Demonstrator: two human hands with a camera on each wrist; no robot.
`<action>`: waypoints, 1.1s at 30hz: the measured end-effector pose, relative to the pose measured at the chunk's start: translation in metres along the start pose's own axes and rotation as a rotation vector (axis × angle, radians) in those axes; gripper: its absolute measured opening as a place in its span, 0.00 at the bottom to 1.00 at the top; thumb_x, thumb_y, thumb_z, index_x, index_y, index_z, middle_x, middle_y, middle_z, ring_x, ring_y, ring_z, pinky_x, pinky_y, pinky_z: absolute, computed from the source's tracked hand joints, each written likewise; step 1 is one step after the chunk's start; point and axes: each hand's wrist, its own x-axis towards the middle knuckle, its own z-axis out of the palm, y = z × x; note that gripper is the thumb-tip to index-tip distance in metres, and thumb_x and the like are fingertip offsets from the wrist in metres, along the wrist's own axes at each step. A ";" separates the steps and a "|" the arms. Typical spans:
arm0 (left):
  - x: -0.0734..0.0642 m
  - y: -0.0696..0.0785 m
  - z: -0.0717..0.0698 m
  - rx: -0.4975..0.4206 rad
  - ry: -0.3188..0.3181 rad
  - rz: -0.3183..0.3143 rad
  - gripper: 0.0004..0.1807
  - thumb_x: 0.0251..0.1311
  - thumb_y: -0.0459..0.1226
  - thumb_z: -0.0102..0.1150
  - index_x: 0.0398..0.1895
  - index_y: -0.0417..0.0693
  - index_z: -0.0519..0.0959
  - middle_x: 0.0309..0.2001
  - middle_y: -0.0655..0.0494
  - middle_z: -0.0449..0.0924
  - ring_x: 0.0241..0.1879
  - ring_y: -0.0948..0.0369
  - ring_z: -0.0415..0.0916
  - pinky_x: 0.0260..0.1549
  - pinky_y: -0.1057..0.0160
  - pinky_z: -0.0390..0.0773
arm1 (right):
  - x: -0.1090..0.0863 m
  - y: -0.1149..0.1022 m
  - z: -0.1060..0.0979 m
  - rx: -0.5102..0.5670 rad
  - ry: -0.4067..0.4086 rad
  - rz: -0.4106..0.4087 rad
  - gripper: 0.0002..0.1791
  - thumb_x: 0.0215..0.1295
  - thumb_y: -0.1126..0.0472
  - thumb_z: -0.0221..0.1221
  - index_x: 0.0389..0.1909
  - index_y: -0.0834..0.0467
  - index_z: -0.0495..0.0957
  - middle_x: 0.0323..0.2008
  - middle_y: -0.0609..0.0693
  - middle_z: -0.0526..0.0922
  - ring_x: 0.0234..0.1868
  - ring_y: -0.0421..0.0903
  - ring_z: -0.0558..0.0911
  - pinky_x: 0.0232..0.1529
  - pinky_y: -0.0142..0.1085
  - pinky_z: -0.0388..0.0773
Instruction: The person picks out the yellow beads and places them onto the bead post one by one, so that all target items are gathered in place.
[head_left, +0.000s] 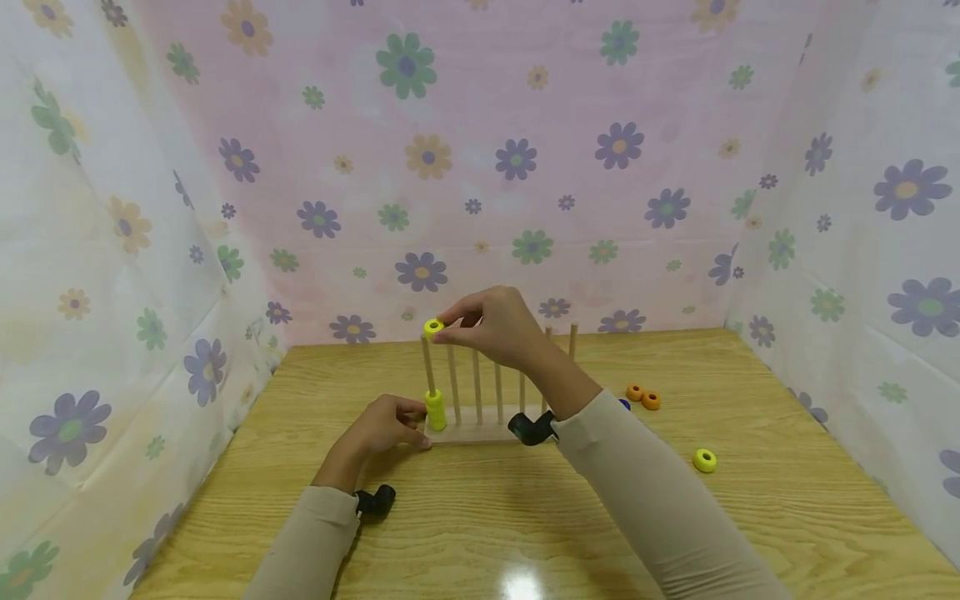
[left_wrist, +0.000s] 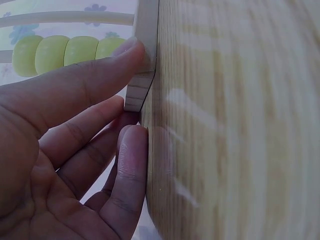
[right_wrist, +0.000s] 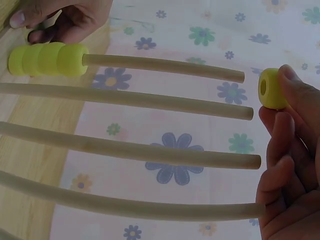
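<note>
Between thumb and fingertips, my right hand (head_left: 495,325) pinches a yellow bead (head_left: 434,328) near the top of the leftmost peg of a wooden peg rack (head_left: 480,432). In the right wrist view the bead (right_wrist: 270,89) is just off the peg's tip (right_wrist: 240,76), its hole facing the peg. Several yellow beads (head_left: 436,410) are stacked at the bottom of that peg. My left hand (head_left: 386,429) grips the left end of the rack's base; in the left wrist view its thumb (left_wrist: 112,67) lies on the base, other fingers at the end and underside.
Right of the rack, two orange beads (head_left: 651,402) lie on the wooden table (head_left: 300,508), with a blue bead (head_left: 624,404) partly hidden by the right sleeve. One loose yellow bead (head_left: 705,460) lies farther right. Bare pegs (head_left: 477,387) stand along the rack. Flowered cloth surrounds the table.
</note>
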 end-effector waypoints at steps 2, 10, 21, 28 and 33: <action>0.000 0.000 0.000 -0.003 -0.003 0.001 0.31 0.48 0.38 0.83 0.60 0.52 0.86 0.45 0.57 0.86 0.41 0.59 0.76 0.44 0.59 0.78 | 0.001 -0.001 0.001 -0.002 0.003 0.000 0.10 0.60 0.49 0.75 0.39 0.48 0.92 0.32 0.42 0.89 0.24 0.40 0.82 0.23 0.36 0.77; -0.001 0.000 -0.001 -0.001 -0.011 -0.002 0.30 0.49 0.38 0.83 0.59 0.52 0.86 0.43 0.55 0.85 0.39 0.59 0.75 0.41 0.60 0.76 | 0.005 -0.001 0.009 0.023 0.013 0.004 0.09 0.59 0.49 0.76 0.37 0.48 0.92 0.31 0.39 0.89 0.20 0.43 0.78 0.20 0.35 0.73; -0.001 0.002 -0.001 -0.017 -0.025 0.006 0.29 0.50 0.38 0.82 0.59 0.54 0.86 0.46 0.56 0.86 0.40 0.58 0.75 0.43 0.58 0.77 | 0.006 -0.005 0.014 0.008 0.024 0.056 0.10 0.60 0.48 0.75 0.37 0.48 0.92 0.31 0.39 0.88 0.18 0.45 0.75 0.17 0.34 0.69; -0.002 0.003 0.001 -0.003 0.013 -0.003 0.29 0.48 0.38 0.83 0.58 0.55 0.87 0.50 0.57 0.87 0.46 0.59 0.79 0.51 0.52 0.81 | 0.007 -0.005 0.015 0.008 0.042 0.062 0.09 0.61 0.47 0.74 0.37 0.47 0.92 0.33 0.40 0.89 0.19 0.43 0.78 0.17 0.36 0.72; -0.003 0.003 0.002 -0.009 0.013 -0.004 0.29 0.48 0.37 0.83 0.58 0.55 0.87 0.49 0.57 0.87 0.45 0.59 0.79 0.51 0.52 0.81 | 0.008 -0.005 0.017 0.000 0.048 0.058 0.09 0.61 0.46 0.74 0.37 0.46 0.92 0.34 0.39 0.89 0.18 0.44 0.76 0.16 0.35 0.70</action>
